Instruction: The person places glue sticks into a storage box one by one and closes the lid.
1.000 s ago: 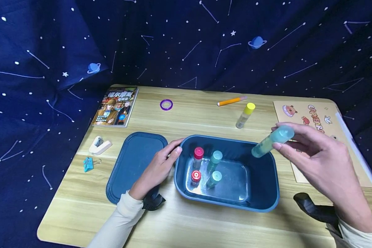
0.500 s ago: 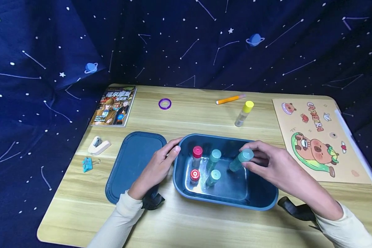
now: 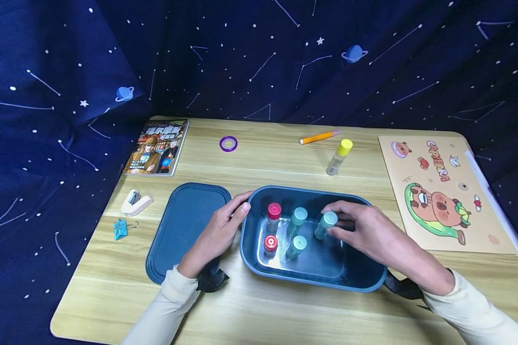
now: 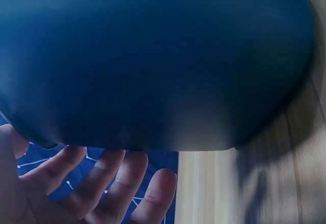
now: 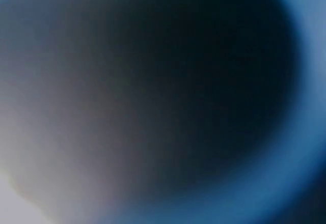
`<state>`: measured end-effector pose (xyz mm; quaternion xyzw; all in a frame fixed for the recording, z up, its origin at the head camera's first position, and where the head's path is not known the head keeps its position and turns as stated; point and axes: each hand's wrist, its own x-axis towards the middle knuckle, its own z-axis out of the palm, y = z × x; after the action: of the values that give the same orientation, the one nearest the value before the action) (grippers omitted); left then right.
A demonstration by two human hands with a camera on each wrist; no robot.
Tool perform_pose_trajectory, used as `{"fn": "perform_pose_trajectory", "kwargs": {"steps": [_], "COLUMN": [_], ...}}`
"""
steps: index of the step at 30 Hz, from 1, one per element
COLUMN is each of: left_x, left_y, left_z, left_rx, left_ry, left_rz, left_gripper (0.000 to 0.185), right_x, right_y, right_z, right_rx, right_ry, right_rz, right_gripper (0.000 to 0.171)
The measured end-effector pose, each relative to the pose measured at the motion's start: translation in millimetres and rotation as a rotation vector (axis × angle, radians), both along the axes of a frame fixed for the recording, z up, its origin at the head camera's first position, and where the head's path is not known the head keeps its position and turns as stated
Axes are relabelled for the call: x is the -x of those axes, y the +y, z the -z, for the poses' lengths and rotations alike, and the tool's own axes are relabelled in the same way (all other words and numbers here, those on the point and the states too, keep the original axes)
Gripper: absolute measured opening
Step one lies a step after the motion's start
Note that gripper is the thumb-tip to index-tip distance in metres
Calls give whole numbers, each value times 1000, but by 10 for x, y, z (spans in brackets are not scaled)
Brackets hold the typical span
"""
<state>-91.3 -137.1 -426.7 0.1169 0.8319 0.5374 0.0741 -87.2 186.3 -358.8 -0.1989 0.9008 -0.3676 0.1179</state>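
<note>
A home craft or study corner, by the look of it: a small wooden desk [image 3: 263,306] backed by dark blue cloth [image 3: 69,72] printed with stars and planets. At 11 o'clock lies a comic book [image 3: 157,147]; a stapler [image 3: 135,202] at 9, a pencil [image 3: 319,138] at 12, a cartoon folder [image 3: 440,191] at 2.
</note>
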Motion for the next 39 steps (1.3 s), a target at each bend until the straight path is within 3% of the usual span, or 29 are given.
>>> {"fn": "perform_pose_trajectory", "kwargs": {"steps": [24, 39], "left_x": [-8, -7], "left_y": [-5, 4], "left_z": [-6, -20], "left_rx": [3, 11], "left_ry": [14, 0], "left_rz": [4, 5], "left_gripper": [44, 44], "right_x": [32, -115], "right_y": [-45, 104], "right_z": [-16, -127], "right_rx": [-119, -162], "right_ry": [-44, 11], "right_rz": [1, 47], "right_gripper": [29, 52]}}
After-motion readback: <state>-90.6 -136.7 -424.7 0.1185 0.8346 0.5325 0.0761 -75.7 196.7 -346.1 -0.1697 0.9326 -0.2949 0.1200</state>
